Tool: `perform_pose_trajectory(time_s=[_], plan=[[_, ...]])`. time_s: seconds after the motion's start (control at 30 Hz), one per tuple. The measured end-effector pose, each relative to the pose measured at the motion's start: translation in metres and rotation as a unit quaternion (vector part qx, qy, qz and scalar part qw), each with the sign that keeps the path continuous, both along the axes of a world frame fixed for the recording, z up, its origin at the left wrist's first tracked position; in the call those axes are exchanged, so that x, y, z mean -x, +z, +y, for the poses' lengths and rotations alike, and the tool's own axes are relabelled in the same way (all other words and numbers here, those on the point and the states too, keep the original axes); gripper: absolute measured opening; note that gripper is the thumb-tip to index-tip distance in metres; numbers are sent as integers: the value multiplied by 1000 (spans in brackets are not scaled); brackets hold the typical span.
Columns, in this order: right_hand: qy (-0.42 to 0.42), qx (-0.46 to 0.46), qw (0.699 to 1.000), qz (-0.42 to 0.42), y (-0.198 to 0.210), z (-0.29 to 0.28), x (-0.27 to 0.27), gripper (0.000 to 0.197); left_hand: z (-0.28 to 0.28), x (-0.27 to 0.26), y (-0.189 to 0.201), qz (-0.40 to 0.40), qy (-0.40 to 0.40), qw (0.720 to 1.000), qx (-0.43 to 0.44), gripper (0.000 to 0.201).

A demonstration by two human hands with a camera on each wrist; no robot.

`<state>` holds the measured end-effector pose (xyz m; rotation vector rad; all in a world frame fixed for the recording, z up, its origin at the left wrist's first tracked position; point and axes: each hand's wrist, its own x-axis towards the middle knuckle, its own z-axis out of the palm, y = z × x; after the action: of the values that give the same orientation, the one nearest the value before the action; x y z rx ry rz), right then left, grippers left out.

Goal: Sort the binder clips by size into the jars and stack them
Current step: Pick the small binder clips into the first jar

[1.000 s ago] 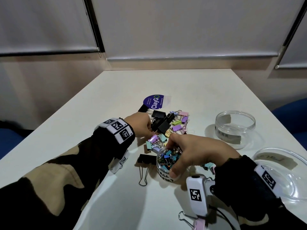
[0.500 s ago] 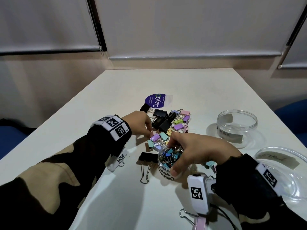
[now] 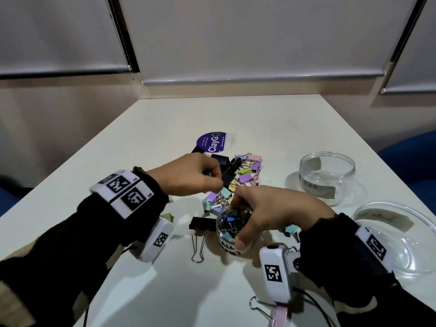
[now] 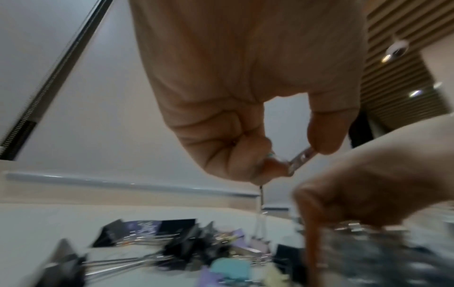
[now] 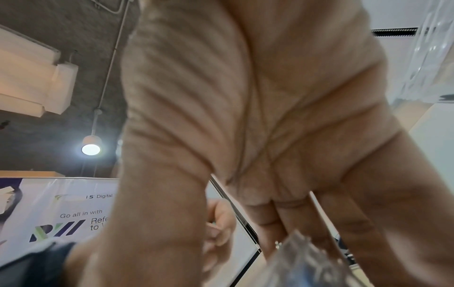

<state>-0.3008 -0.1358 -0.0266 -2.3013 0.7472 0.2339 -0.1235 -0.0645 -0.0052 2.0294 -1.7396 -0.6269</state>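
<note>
My right hand (image 3: pixel 238 220) grips from above a small clear jar (image 3: pixel 226 234) packed with small coloured binder clips, standing on the table; in the right wrist view the jar (image 5: pixel 307 264) is a blur under my fingers. My left hand (image 3: pixel 213 178) hovers just above the loose pile of binder clips (image 3: pixel 245 178) and pinches a small teal clip (image 3: pixel 208 172) between thumb and fingertips. The left wrist view shows that clip's metal handle (image 4: pixel 301 161) in the pinch. A large black clip (image 3: pixel 200 226) lies left of the jar.
An empty medium clear jar (image 3: pixel 326 178) stands at the right, and a larger clear jar (image 3: pixel 401 239) sits nearer at the right edge. A purple ClayGo sticker (image 3: pixel 212 142) lies behind the pile. A pink clip (image 3: pixel 279 315) lies near the front edge, a green one (image 3: pixel 168 217) under my left wrist.
My left hand has lifted off the pile with a small teal clip in its pinch. My right hand keeps its grip on the small jar.
</note>
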Motion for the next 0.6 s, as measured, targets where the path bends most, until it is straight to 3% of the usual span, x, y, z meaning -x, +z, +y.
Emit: perform_pose_trajectory(time_s=[0.1, 0.3, 0.4, 0.53, 0.6], plan=[[14, -7, 1000, -3, 2, 0, -2, 68, 15, 23, 3, 22, -41, 999, -18, 5], [-7, -2, 999, -38, -3, 4, 1, 73, 22, 44, -8, -38, -49, 998, -18, 11], [-55, 32, 996, -57, 0, 5, 11, 53, 22, 46, -9, -41, -55, 998, 10, 24], [-119, 42, 989, -77, 6, 0, 29, 67, 26, 48, -8, -31, -48, 997, 44, 33], [-157, 72, 981, -84, 9, -6, 37, 65, 27, 50, -10, -42, -57, 996, 49, 34]])
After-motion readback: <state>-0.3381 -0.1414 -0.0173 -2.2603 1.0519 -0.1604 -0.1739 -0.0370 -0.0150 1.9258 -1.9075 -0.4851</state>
